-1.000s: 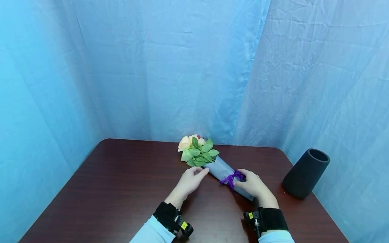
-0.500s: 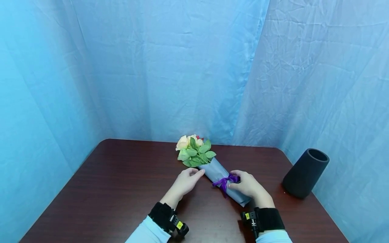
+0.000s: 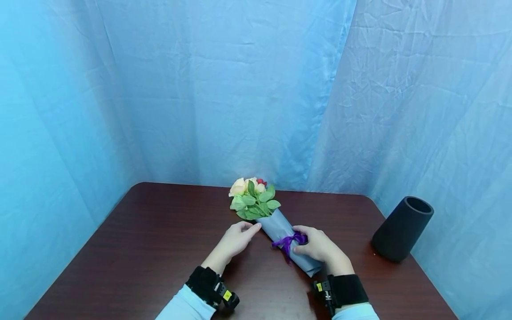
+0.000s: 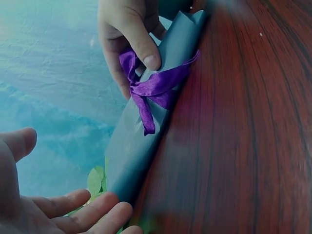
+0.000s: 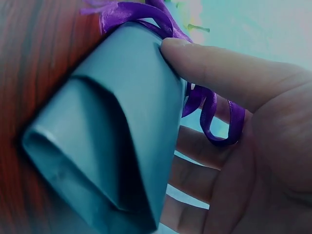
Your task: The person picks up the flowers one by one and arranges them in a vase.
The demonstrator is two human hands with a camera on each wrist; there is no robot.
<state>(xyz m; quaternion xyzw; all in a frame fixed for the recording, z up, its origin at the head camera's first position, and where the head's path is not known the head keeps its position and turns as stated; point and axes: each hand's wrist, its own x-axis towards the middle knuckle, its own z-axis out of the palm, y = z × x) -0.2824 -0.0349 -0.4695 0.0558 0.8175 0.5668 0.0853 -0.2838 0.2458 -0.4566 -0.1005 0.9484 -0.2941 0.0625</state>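
Note:
A bouquet (image 3: 276,226) wrapped in blue-grey paper lies slantwise on the dark wooden table, its cream roses, a bit of red and green leaves (image 3: 256,202) toward the far edge. A purple ribbon (image 4: 161,87) is tied in a bow around the wrap. My right hand (image 3: 320,248) holds the wrap at the bow, thumb on top and fingers along the far side. In the right wrist view the folded lower end of the wrapping paper (image 5: 136,97) faces the camera. My left hand (image 3: 234,240) is beside the flower end, fingers extended, fingertips right at the paper's edge.
A tapered black vase (image 3: 402,229) stands at the right side of the table (image 3: 168,231). Light blue curtains (image 3: 240,89) hang behind and on both sides of the table. Each wrist wears a black strap with a small camera.
The bouquet has shifted left and turned slightly more upright in the head view, its lower end swinging toward me. Both hands have moved left along with it.

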